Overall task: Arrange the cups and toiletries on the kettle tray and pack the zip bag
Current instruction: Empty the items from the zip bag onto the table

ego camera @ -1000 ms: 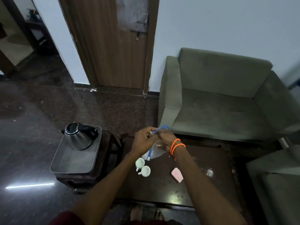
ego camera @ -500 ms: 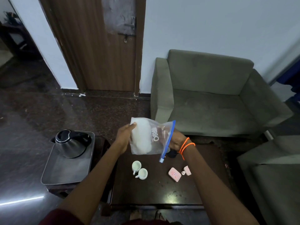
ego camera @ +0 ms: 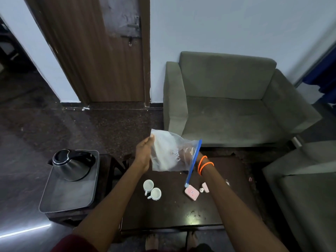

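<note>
A clear zip bag (ego camera: 172, 151) with a blue zip strip hangs above the dark coffee table (ego camera: 172, 213). My left hand (ego camera: 144, 153) grips its left edge. My right hand (ego camera: 195, 159) is mostly hidden behind the bag at the zip side, its wrist with orange bands showing, and appears to hold it. Two white cups (ego camera: 151, 189) stand side by side on the table. A pink soap box (ego camera: 191, 192), a small white bottle (ego camera: 201, 190) and another pink item (ego camera: 206, 187) lie to their right. The metal kettle tray (ego camera: 67, 195) on a side stool at the left carries a steel kettle (ego camera: 72, 164).
A grey-green sofa (ego camera: 232, 100) stands beyond the table, and another grey seat (ego camera: 305, 193) is at the right. A wooden door (ego camera: 101, 50) is at the back. Dark polished floor spreads to the left. My bare feet (ego camera: 171, 242) show below the table's near edge.
The bag went from bunched between both hands to held spread and raised. In the last half second it tilted slightly with the zip end hanging lower; more small toiletries show on the table.
</note>
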